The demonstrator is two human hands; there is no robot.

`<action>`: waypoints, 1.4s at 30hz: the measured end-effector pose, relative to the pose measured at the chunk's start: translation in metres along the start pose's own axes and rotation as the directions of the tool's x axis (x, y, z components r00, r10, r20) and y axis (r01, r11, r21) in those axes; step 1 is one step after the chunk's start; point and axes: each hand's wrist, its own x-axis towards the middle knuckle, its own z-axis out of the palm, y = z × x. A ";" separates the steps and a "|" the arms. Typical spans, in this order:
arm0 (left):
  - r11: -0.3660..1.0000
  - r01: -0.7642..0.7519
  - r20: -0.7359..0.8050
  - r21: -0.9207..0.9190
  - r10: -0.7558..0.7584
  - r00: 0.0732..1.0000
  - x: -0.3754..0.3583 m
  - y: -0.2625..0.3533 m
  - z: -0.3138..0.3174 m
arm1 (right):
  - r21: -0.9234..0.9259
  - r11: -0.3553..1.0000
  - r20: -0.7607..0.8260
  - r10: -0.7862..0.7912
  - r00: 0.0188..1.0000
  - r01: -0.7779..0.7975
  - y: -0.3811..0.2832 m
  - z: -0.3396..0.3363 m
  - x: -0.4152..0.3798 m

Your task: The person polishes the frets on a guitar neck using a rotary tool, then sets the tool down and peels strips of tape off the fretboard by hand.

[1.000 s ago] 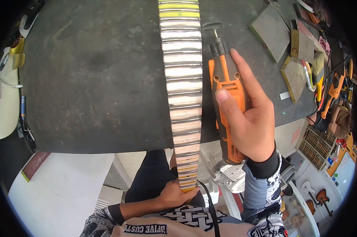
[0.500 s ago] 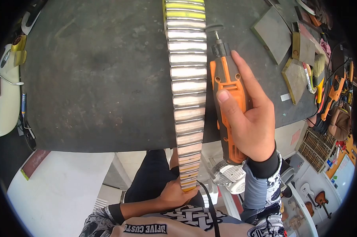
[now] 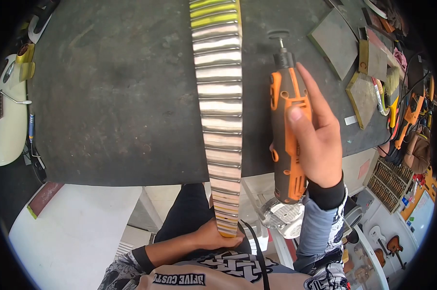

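A guitar neck (image 3: 220,104) runs up the middle of the view, its shiny frets crossing a pale, covered fingerboard that turns yellow-green at the far end. Around its near end, close to the body, my left hand (image 3: 211,238) is closed; some fingers are hidden beneath. My right hand (image 3: 319,150) grips an orange and dark grey rotary tool (image 3: 283,126), the thumb lying on top. At the tool's far tip is a small thin disc (image 3: 279,35), slightly blurred. A gap separates the tool and disc from the neck's right side.
Beneath the neck's far part lies a dark worktop (image 3: 117,96). A white guitar body (image 3: 9,116) is at the left. Flat plates (image 3: 335,41), a brush (image 3: 391,82) and another orange tool (image 3: 411,116) lie on the right. A white surface (image 3: 83,222) sits lower left.
My right hand has carried the rotary tool to the right, away from the neck. The neck's far end has swung left, while my left hand still holds the near end.
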 end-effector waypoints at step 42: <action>0.901 0.188 -0.429 0.390 -0.003 0.903 0.003 0.006 0.029 | -0.310 0.934 0.053 -0.167 0.984 0.176 -0.015 0.012 0.014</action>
